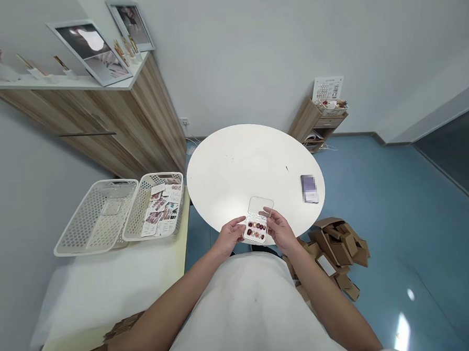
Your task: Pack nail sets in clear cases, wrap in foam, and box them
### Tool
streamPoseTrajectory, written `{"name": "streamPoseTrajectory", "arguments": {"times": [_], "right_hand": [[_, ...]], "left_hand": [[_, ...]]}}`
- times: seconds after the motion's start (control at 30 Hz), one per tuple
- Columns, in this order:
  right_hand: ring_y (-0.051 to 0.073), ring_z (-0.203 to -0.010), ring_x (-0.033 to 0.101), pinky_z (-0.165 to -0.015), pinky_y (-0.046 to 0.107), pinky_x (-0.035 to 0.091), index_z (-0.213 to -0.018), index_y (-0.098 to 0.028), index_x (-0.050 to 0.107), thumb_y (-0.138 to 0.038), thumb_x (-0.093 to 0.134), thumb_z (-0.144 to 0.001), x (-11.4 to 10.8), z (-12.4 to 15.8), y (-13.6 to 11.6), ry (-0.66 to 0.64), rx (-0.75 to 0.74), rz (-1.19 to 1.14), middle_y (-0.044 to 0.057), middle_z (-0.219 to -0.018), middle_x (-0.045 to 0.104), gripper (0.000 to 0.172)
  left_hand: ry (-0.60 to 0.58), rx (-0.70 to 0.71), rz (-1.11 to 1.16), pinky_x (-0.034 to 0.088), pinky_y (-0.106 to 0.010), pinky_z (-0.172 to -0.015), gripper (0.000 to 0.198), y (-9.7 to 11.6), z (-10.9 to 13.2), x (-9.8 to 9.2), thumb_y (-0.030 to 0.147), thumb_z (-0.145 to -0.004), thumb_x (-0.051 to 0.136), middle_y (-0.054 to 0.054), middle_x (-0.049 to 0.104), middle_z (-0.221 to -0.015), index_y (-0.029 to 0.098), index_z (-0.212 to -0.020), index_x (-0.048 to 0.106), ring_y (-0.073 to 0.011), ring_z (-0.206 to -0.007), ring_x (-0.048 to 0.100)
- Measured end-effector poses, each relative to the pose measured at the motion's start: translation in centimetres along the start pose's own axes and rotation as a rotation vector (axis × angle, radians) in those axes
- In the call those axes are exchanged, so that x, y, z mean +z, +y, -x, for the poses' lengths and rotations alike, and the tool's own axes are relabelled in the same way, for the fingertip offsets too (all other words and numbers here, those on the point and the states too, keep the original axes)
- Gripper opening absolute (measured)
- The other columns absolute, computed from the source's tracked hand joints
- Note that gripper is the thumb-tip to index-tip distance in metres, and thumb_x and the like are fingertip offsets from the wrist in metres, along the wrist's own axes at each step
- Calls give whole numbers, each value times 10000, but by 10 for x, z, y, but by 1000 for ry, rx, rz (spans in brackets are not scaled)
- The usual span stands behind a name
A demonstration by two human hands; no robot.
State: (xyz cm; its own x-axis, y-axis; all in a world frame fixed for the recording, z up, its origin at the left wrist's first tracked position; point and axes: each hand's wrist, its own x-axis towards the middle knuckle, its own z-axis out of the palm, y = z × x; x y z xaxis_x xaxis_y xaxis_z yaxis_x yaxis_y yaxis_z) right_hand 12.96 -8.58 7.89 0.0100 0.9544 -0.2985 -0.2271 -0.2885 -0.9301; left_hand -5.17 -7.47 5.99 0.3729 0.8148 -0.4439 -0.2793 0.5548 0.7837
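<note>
Between my two hands is a small clear plastic case (260,204) of press-on nails (257,230), its transparent lid raised. Two rows of dark red and pale glittery nails lie inside it. My left hand (230,237) grips the left edge, thumb and fingers closed on it. On the right side, my right hand (280,229) holds the case too, with fingers behind the raised lid. The case is over the near edge of a white oval table (234,170). A purple stack of cards or packets (309,189), partly blurred, lies on the table's right side.
Left of the table, a white basket (133,234) with printed cards and packs and another white basket (61,247) stand on a side table. Cardboard boxes (343,253) are heaped on the floor at right. A wooden cabinet (152,111) and small shelf unit (304,117) stand behind.
</note>
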Motion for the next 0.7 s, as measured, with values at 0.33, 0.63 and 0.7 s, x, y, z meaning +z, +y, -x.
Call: {"name": "streamPoseTrajectory", "arguments": {"times": [0.33,0.63,0.7], "right_hand": [[198,-934,586,-739,341,499,-1055,-279,571,-321,603,-685,16,23,-6,79,97,-332,28,-1167,557,373],[199,-898,616,-781,397,496,-1136,-291,474,-431,635,-689,19,43,2,99,160,-337,34,-1053,618,495],[196,-872,625,-780,394,496,-1123,-279,481,-428,656,-667,16,43,4,100,164,-327,35,-1013,631,510]], "left_hand": [[62,-15,70,442,-263,-662,456,4,10,3,416,-637,679,-63,655,-898,181,-1018,590,-139,-745,595],[86,-19,105,436,-264,-669,479,5,10,16,420,-614,684,-46,654,-878,192,-1019,570,-134,-741,596],[79,-12,107,434,-263,-667,478,3,9,19,424,-621,676,-43,653,-872,194,-1025,565,-131,-734,594]]}}
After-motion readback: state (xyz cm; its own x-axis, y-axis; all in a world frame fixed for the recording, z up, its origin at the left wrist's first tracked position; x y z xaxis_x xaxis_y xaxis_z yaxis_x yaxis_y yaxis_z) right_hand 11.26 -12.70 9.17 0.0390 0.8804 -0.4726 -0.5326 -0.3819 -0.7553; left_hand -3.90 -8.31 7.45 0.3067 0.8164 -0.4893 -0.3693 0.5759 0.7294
